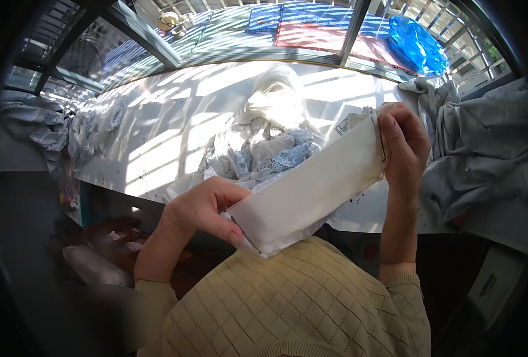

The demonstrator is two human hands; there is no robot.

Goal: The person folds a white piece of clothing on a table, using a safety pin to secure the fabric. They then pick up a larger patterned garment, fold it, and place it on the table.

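A flat strip of white fabric [308, 187] stretches on a slant in front of my chest. Its lower left end is pinched by my left hand [201, 207], with the thumb on top beside a thin dark metal piece [246, 234]. At the upper right end, my right hand [402, 138] grips the edge between thumb and fingers, where another thin metal piece [383, 149] shows. Behind the strip lies a heap of white sheer cloth [275, 102] with pale blue lace [286, 156]. Whether the strip joins this heap cannot be seen.
Grey embroidered cloth [482, 138] is piled at the right of the white table [157, 151], and more grey cloth [40, 120] at the left. Beyond the window frame [264, 56] are mats [313, 26] and a blue plastic bag [418, 44]. A drawer unit [496, 285] stands lower right.
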